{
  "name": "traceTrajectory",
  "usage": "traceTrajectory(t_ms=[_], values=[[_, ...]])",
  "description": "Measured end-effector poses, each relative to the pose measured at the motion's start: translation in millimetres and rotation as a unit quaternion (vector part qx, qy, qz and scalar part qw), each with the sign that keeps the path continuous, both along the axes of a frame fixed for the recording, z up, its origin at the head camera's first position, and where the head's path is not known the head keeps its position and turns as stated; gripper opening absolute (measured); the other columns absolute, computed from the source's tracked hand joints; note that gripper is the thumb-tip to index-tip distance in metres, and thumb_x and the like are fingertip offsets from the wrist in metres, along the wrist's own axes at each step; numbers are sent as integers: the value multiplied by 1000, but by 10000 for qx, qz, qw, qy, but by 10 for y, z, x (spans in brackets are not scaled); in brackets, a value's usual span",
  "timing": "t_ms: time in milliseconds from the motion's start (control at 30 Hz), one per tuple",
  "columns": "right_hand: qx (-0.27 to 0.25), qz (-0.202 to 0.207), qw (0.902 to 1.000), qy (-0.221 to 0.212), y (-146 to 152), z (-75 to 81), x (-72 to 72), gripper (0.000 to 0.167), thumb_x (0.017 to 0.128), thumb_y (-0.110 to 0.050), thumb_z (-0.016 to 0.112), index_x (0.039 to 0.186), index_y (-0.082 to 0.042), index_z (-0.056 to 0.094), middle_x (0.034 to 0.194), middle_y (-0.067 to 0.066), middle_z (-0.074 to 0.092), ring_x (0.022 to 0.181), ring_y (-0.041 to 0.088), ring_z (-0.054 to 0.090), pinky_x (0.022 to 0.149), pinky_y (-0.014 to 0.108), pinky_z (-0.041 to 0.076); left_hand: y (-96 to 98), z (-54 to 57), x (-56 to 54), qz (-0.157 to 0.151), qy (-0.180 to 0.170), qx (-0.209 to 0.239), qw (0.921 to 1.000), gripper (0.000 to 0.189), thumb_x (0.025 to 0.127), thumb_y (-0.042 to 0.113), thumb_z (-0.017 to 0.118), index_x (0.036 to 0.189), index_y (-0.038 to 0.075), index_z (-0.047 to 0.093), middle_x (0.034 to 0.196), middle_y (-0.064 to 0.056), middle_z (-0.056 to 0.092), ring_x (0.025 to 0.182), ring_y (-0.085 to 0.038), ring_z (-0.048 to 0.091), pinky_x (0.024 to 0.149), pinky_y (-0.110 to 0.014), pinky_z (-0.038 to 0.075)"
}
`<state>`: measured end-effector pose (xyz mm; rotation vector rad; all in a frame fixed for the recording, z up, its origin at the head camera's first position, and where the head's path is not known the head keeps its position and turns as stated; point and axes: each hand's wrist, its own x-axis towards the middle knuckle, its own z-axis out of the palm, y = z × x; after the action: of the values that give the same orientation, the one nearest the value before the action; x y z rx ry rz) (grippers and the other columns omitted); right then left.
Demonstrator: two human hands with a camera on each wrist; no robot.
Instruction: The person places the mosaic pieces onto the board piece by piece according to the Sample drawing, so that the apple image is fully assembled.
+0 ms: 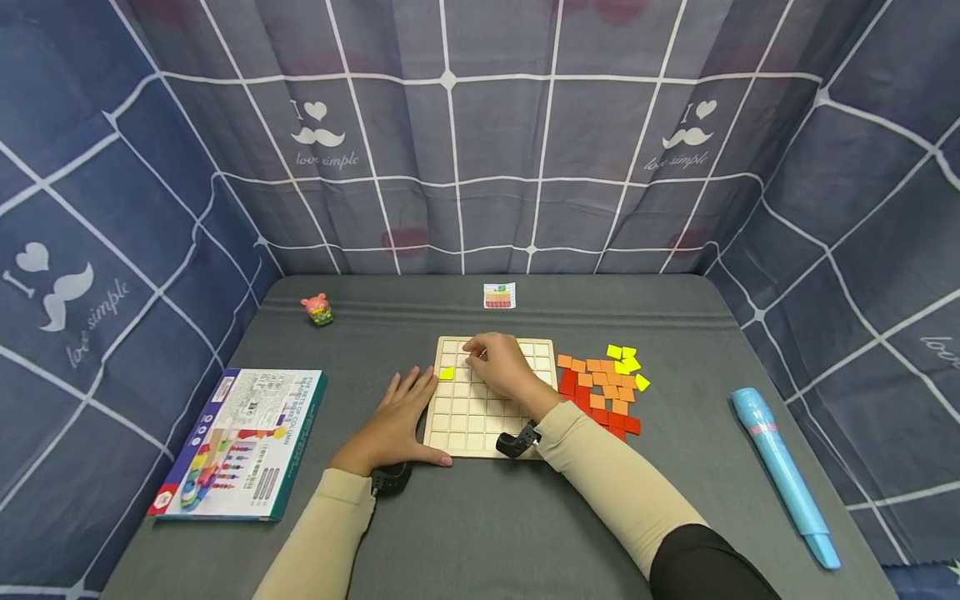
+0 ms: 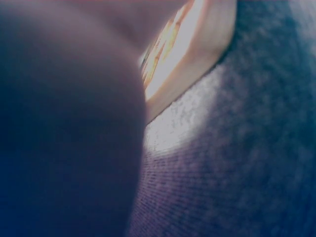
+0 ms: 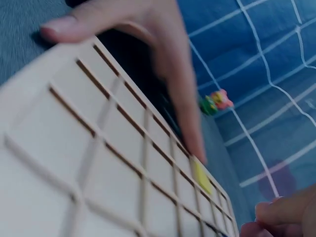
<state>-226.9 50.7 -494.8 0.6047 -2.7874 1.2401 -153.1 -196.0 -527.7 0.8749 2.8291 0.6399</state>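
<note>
1. Wooden grid board [image 1: 468, 421] lies flat at the middle of the grey tabletop [image 1: 442, 533], between the two hands.
2. We see the left hand [image 1: 396, 418] spread, its fingertips at the board's left edge and its thumb by the near left corner.
3. We find the right hand [image 1: 501, 365] over the board's upper part, its thumb and fingers bent toward each other; we cannot tell whether they pinch anything.
4. On the board, one yellow square tile [image 1: 447, 373] sits in the leftmost column, near the left fingertips.
5. Just right of the board we see loose tiles: red tiles [image 1: 567, 382] nearer us, orange tiles [image 1: 625, 393] among and beyond them, and a few yellow tiles [image 1: 632, 364] at the far right.
6. Beyond the board lies a small printed card [image 1: 499, 296].
7. Farther left we have a pink-headed figurine [image 1: 318, 310] and, nearer us, a printed box [image 1: 240, 442].
8. Well to the right lies a light-blue pen-shaped object [image 1: 786, 475].
9. Around the tabletop hangs a grid-patterned curtain [image 1: 495, 133].
</note>
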Motion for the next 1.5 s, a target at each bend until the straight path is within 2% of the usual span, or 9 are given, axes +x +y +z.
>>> traceTrajectory(t_ms=[200,333,600,767,867,1067,1300,1500], values=[[-353,-526,9980,27,440,76,-75,15,97,-4,76,112,-1,79,91,1,72,80,16,66,74,37,56,-1,8,0,26,13,5,10000,146,65,84,81,167,0,19,173,-18,15,158,-38,6,124,-59,0],[-360,-806,9961,-32,789,84,-128,17,98,-5,75,113,1,78,93,5,73,82,21,68,75,40,57,-3,2,11,64,7,4,10000,146,64,85,81,167,0,21,173,-18,15,158,-38,7,124,-58,-1],[7,-1324,9912,54,1493,65,-178,19,97,-4,76,115,3,77,96,12,74,83,29,69,81,49,55,-23,-13,23,68,89,20,9999,146,65,86,79,167,0,21,173,-18,15,158,-38,7,124,-59,-1],[386,-1554,9871,11,1845,25,-197,19,96,-3,77,114,4,77,107,20,71,96,36,67,88,53,54,-25,-25,14,78,79,36,9999,146,64,86,80,167,0,22,173,-17,15,158,-38,7,124,-59,0],[686,-1584,9848,-213,2012,0,-187,21,94,-5,79,114,3,77,112,22,70,102,39,64,91,55,52,-20,-33,6,50,99,48,9999,146,64,86,79,167,0,22,173,-17,16,158,-38,8,124,-59,0],[990,-1391,9836,-578,2231,-44,-147,21,90,-8,83,109,1,79,111,20,73,105,40,64,92,56,52,-10,-32,4,57,72,59,9999,146,64,87,80,167,0,22,173,-17,16,158,-38,8,124,-59,-1],[1415,-1182,9826,-245,2309,-53,-117,7,90,-6,79,95,-1,83,109,20,73,103,43,65,91,58,52,-3,-27,1,65,29,69,10000,147,64,87,80,167,0,22,173,-16,15,159,-37,7,124,-58,-2],[1524,-1029,9823,-346,2330,-32,-97,11,92,-3,77,100,-2,84,115,21,70,101,41,65,86,55,55,-3,-34,4,43,46,82,9999,146,64,86,80,167,1,22,173,-17,16,159,-38,7,124,-58,-1]])
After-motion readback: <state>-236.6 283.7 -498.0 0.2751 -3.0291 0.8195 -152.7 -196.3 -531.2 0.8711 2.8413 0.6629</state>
